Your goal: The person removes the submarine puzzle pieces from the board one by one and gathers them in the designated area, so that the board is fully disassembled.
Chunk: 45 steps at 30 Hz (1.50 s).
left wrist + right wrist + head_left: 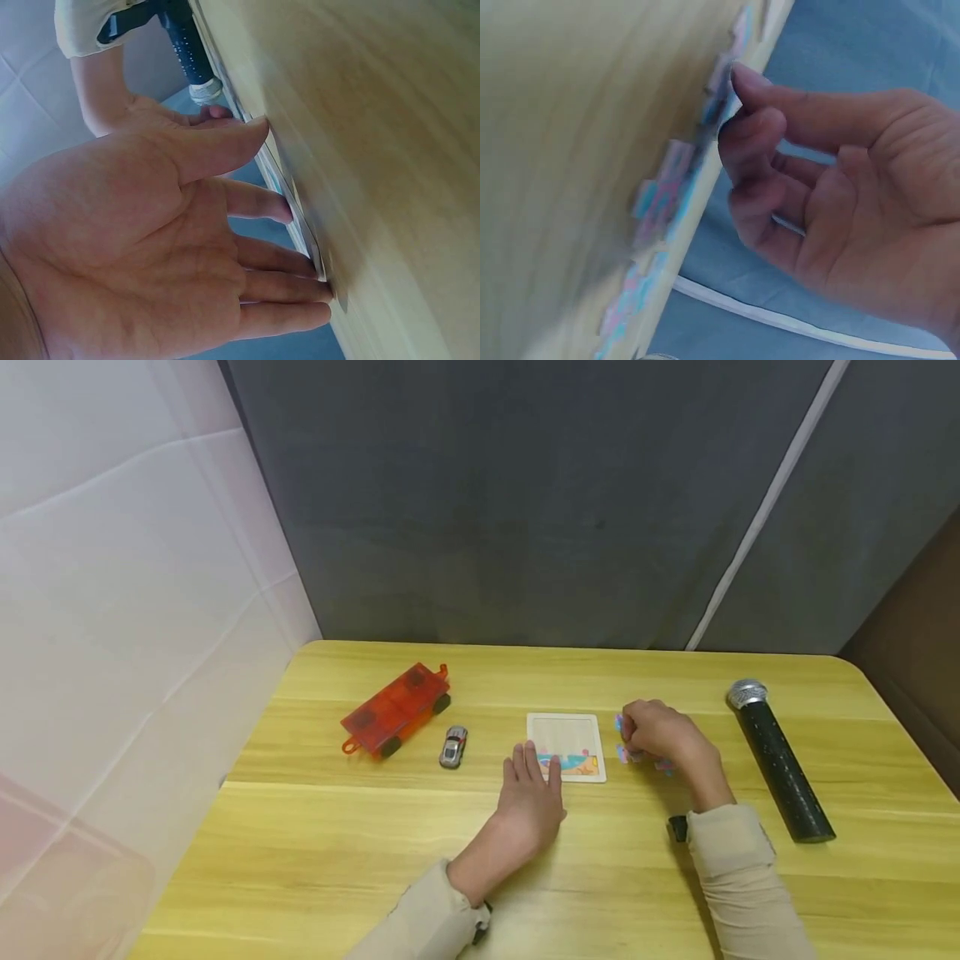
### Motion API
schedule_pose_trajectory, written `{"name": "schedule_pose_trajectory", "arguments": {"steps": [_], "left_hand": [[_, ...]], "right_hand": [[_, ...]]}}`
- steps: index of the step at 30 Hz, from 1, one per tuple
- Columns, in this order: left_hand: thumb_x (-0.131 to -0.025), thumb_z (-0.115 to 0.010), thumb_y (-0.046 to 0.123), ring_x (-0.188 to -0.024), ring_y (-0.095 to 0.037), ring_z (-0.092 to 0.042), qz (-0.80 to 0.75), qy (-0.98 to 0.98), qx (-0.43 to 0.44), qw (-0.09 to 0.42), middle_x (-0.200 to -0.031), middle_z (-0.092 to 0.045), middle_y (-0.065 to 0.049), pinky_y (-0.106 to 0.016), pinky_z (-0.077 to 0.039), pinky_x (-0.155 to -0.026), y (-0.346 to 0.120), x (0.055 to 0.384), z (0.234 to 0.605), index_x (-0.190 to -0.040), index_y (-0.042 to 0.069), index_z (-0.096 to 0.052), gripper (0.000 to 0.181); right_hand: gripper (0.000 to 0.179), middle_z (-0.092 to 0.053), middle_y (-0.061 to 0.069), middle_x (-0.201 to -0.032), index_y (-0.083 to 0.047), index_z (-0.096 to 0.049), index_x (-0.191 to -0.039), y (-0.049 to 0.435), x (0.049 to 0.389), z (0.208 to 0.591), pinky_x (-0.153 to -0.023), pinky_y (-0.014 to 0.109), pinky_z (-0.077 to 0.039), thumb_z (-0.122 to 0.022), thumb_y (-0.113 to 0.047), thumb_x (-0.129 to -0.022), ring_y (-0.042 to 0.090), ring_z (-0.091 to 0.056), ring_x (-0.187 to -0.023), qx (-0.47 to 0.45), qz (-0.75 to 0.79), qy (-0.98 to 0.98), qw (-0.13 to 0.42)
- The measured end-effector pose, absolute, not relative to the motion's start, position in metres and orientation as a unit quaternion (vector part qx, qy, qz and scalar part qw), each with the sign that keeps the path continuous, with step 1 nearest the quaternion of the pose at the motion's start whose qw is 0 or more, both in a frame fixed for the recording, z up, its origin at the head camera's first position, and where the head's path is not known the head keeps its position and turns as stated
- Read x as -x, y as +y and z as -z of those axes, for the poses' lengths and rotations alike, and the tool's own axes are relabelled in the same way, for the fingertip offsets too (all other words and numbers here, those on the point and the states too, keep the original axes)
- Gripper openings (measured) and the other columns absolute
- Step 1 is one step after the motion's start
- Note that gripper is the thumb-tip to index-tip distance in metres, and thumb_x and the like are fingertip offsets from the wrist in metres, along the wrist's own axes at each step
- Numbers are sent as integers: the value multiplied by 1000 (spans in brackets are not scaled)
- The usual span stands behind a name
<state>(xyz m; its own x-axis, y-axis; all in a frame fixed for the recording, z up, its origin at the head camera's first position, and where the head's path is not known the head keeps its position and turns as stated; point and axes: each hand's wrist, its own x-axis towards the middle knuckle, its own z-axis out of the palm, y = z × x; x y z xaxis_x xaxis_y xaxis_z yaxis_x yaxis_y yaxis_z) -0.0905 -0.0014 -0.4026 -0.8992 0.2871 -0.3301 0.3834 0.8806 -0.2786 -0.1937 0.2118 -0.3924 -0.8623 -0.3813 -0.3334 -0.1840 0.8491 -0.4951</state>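
Your left hand lies at the seven o'clock corner of the square puzzle board, its forearm coming in from seven o'clock. Its fingers are extended, fingertips on the board's near-left part and thumb held away from the index finger; the grip is unclosed, curled round nothing. The board sits flat on the table, with a coloured picture strip along its six o'clock side. Your right hand is at three o'clock from the board, above the loose puzzle pieces, wrist bent so that the fingers aim toward nine o'clock while the forearm runs back toward five. The thumb and index finger come close together and the other fingers curl toward the palm; you cannot tell from these views whether that grip pinches a piece. Taking the board as centre, the small toy car stands at nine o'clock, the red wagon between nine and ten, and the black microphone at three, beyond your right hand.
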Motion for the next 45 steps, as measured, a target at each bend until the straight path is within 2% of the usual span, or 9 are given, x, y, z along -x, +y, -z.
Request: {"name": "schedule_pose_trajectory", "arguments": {"steps": [4, 8, 17, 23, 26, 31, 36, 41, 45], "left_hand": [[-113, -50, 56, -164, -37, -37, 173, 958, -175, 145, -175, -37, -23, -43, -36, -132, -4, 91, 403, -173, 21, -37, 71], [-113, -52, 57, -164, -37, -37, 178, 956, -180, 149, -175, -37, -23, -44, -35, -133, -6, 93, 402, -174, 22, -36, 72], [-113, -53, 53, -167, -38, -30, 110, 960, -190, 174, -178, -30, -24, -45, -33, -134, -13, 97, 395, -174, 16, -35, 73], [-114, -53, 51, -171, -31, -19, 85, 954, -222, 183, -184, -20, -13, -49, -28, -136, -11, 95, 393, -175, 13, -31, 75], [-113, -53, 53, -171, -28, -18, 88, 947, -246, 189, -185, -18, -8, -46, -30, -135, -7, 90, 394, -175, 15, -31, 76], [-113, -55, 52, -171, -26, -19, 99, 947, -245, 183, -184, -20, -6, -43, -32, -134, -3, 85, 398, -175, 17, -32, 75], [-113, -56, 51, -170, -26, -23, 114, 948, -244, 171, -184, -23, -5, -41, -35, -133, -2, 83, 400, -174, 18, -34, 73], [-113, -56, 51, -170, -25, -24, 127, 947, -246, 163, -183, -24, -5, -40, -36, -132, -1, 82, 399, -174, 18, -34, 73], [-113, -56, 51, -170, -25, -24, 130, 947, -244, 163, -183, -24, -6, -40, -35, -132, 0, 82, 398, -174, 18, -33, 74]], "right_hand": [[7, -67, 11, -90, 0, -66, -105, 203, 189, 393, -73, 35, -51, -72, -4, -105, 21, -60, -78, 248, 252, 918, 181], [27, -63, 13, -107, 0, -67, -121, 191, 178, 401, -83, 38, -55, -80, -13, -102, 22, -62, -91, 314, 262, 900, 154], [20, -61, 9, -106, -3, -63, -112, 177, 168, 414, -84, 36, -55, -79, -3, -100, 22, -61, -96, 300, 257, 908, 139], [23, -60, 12, -112, -1, -62, -116, 177, 164, 413, -84, 37, -56, -79, -4, -100, 21, -59, -96, 272, 270, 914, 134], [21, -58, 12, -111, -2, -63, -111, 176, 163, 412, -82, 36, -54, -80, -4, -100, 20, -56, -91, 270, 260, 919, 122], [19, -56, 10, -106, -3, -64, -104, 175, 163, 412, -79, 33, -52, -82, -5, -98, 19, -53, -87, 272, 242, 924, 114], [21, -61, 8, -101, -4, -63, -102, 176, 167, 414, -80, 34, -53, -84, -3, -96, 17, -55, -86, 284, 241, 922, 107], [18, -68, 4, -90, -4, -64, -101, 178, 171, 415, -72, 29, -53, -80, 4, -96, 13, -60, -79, 300, 256, 914, 99], [17, -68, 2, -83, -5, -64, -99, 180, 173, 413, -66, 25, -52, -74, 9, -98, 8, -58, -71, 314, 272, 905, 95]]}}
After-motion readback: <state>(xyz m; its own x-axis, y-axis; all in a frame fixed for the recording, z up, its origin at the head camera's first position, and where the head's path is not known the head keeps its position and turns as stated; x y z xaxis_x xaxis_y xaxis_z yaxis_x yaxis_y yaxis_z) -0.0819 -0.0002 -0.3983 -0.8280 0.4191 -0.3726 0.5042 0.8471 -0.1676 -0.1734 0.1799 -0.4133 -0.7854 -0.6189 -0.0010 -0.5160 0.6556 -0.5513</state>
